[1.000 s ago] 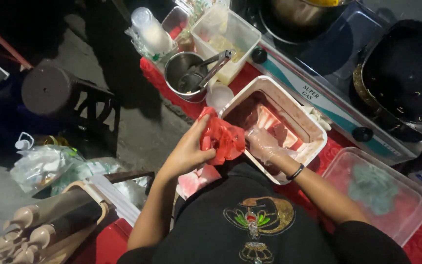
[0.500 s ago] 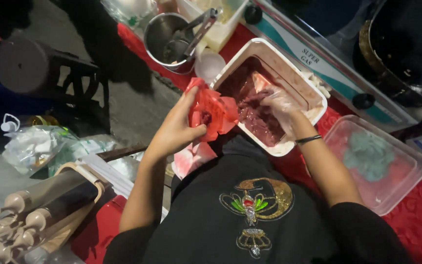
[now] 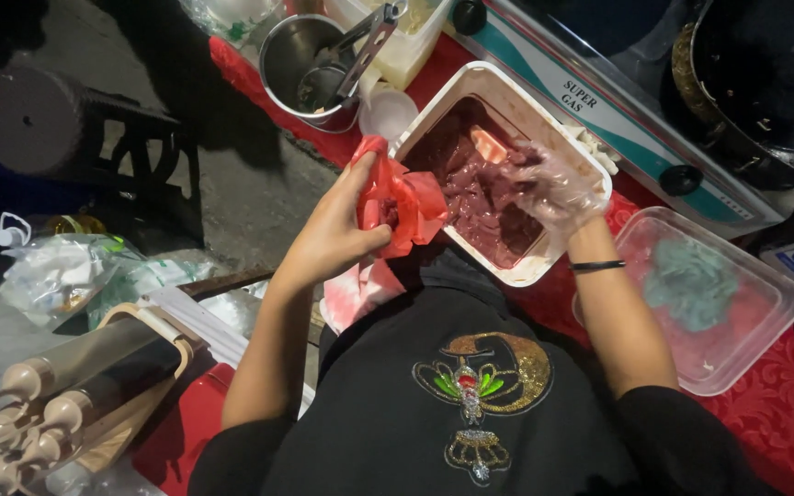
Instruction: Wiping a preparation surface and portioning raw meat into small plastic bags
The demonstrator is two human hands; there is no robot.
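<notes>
My left hand (image 3: 334, 231) grips a red plastic bag (image 3: 400, 200), holding its mouth next to the near-left corner of a white rectangular tub (image 3: 555, 253). The tub holds dark red raw meat pieces (image 3: 482, 197). Covered by a thin clear glove, my right hand (image 3: 553, 188) is down in the tub with its fingers closed on some of the meat. A dark band sits on that wrist.
A clear lidded container (image 3: 726, 303) with something green lies at the right on the red tablecloth (image 3: 783, 413). A steel pot (image 3: 307, 66) with tongs, a small white cup (image 3: 388, 110), a gas stove (image 3: 627, 119) and a black wok (image 3: 765, 83) stand behind. Squeeze bottles (image 3: 57, 404) lie at bottom left.
The view has shifted closer. My right hand has moved deeper into the tub onto the meat, while my left hand keeps the red bag at the tub's corner.
</notes>
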